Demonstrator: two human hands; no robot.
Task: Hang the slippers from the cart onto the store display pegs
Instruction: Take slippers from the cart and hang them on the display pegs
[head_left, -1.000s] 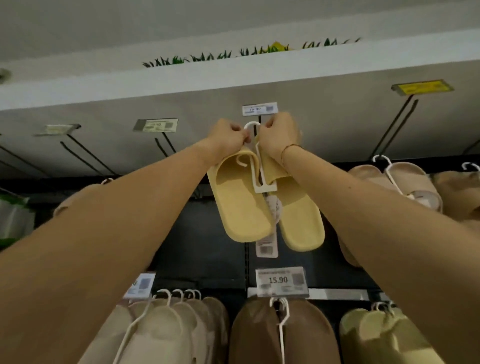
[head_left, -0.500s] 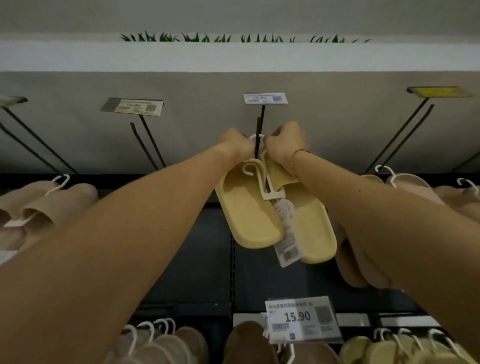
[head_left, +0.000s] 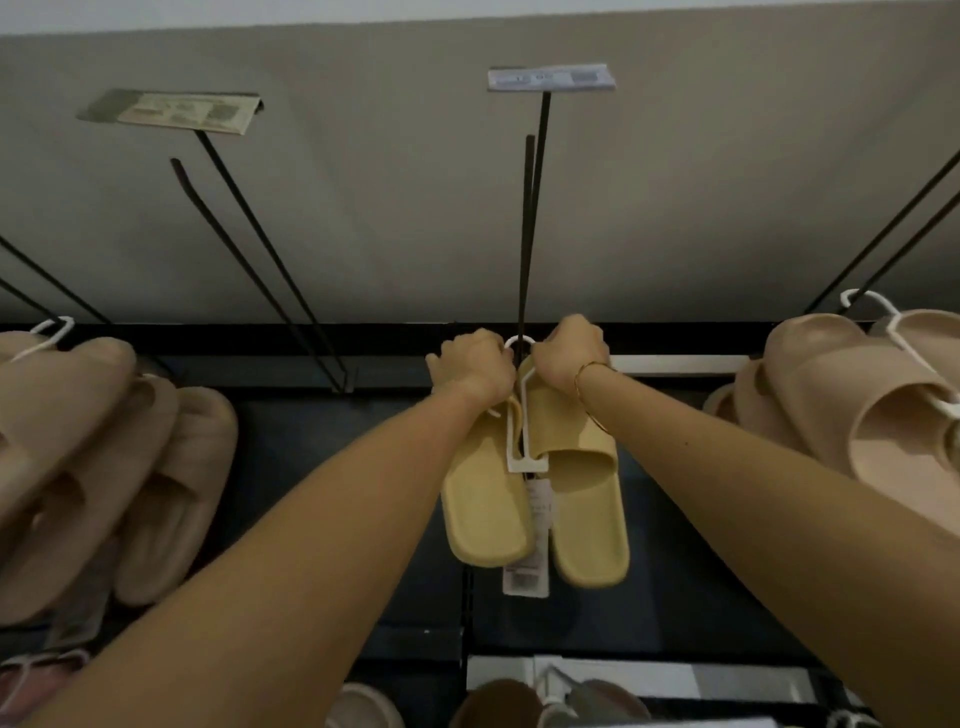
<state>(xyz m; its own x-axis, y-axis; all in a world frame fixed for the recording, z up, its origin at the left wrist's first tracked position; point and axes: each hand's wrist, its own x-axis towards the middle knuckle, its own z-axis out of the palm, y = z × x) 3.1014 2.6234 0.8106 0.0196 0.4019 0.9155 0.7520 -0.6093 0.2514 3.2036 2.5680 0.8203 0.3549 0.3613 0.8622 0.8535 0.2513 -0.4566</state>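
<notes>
Two hands meet at the centre of the frame, each curled round the top of a white hanger carrying yellow slippers. Going left to right: the left hand grips beside the hook, the black peg runs down through the white loop, and the right hand pinches the other side. To finish well, slide the hook fully along the peg toward the wall, level the pair, then let go gently so the tag hangs free.
</notes>
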